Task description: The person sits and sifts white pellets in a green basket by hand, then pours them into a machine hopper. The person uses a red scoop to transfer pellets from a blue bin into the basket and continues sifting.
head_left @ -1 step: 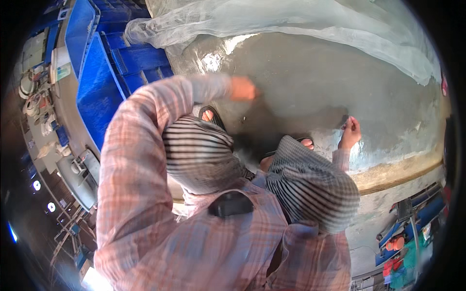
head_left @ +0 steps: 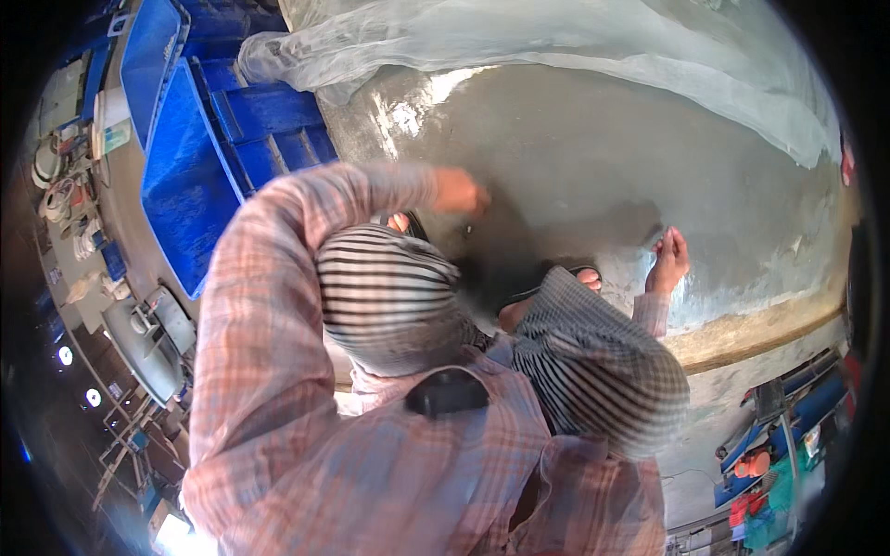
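Note:
Over the wet grey floor, my left hand reaches out from a bent arm in a plaid sleeve. It looks closed and slightly blurred; what it holds, if anything, is hidden. Low over the floor at the right, beside my right knee, is my right hand. Its fingers are bent and drawn together, and any small thing between them is too unclear to name. A dark shadow lies by its fingertips. My knees, in striped cloth, are between the two arms, with sandalled feet beyond them.
Blue plastic bins stand at the left. A translucent white sheet is bunched along the far side. A raised tan ledge borders the floor at the right. Farther off are a grey basin and blue racks.
My left hand has moved slightly down and nearer to me, and its forearm has dropped with it. My right hand has shifted only a little. The view has tilted slightly.

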`<state>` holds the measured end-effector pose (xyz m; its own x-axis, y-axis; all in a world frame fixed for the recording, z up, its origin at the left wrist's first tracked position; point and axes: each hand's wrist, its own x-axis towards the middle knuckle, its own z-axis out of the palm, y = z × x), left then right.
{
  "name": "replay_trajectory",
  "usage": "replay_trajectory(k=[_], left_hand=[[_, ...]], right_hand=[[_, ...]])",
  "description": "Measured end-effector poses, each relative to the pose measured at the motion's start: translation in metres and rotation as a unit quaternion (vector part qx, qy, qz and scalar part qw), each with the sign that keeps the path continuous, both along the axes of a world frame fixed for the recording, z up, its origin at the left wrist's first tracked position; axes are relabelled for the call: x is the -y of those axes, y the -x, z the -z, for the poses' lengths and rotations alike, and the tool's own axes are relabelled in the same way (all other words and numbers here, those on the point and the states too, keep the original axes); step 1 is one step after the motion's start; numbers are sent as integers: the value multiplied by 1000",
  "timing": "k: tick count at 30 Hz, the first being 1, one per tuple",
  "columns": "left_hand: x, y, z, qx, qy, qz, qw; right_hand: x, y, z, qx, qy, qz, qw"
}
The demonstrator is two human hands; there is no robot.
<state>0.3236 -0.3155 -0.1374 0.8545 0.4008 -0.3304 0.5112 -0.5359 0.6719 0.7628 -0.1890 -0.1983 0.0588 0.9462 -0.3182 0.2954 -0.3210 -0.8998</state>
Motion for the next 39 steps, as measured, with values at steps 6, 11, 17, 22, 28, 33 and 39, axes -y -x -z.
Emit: replay_trajectory(k=[6, 11, 17, 22, 28, 33, 39], left_hand=[[121, -13, 61, 199, -210, -234, 928], [139, -7, 65, 180, -159, -281, 929], [154, -9, 15, 290, -107, -685, 659], [248, 27, 33, 366, 91, -918, 123], [194, 46, 4, 206, -40, -832, 514], [168, 68, 40, 84, -106, -735, 664], [108, 66, 56, -23, 16, -660, 751]], right_hand=[[35, 67, -45, -242, 197, -22, 950], [42, 108, -64, -162, 281, -67, 943], [21, 131, -106, -161, 264, -142, 940], [-3, 154, -147, -141, 279, -155, 937], [-49, 167, -155, -107, 265, -212, 935], [-32, 186, -149, -104, 265, -266, 921], [-54, 171, -151, -1, 311, -300, 902]])
